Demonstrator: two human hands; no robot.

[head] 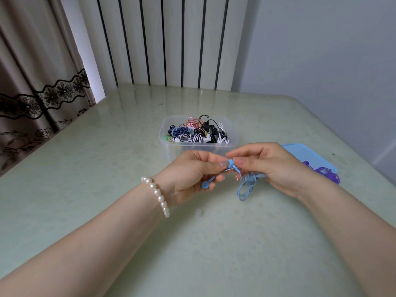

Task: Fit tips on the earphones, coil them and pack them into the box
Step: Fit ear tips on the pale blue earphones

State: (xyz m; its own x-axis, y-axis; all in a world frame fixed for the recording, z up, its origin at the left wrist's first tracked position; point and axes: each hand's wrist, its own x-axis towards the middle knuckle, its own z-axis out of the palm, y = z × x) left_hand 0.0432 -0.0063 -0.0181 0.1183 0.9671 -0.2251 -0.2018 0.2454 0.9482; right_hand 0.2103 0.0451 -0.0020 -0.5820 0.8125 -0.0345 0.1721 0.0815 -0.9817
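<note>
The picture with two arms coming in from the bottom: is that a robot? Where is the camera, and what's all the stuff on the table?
No robot here: these are a person's bare hands, filmed by one wide camera worn on the head, looking forward and down. The left hand, with a pearl bracelet on its wrist, and the right hand together pinch a pair of light blue earphones, whose cord dangles in loops. On the pale green table stands a clear plastic box of coiled earphones. To the right lies its blue lid with purple earphones on it. A small translucent piece near the wrist may be an ear tip.
</note>
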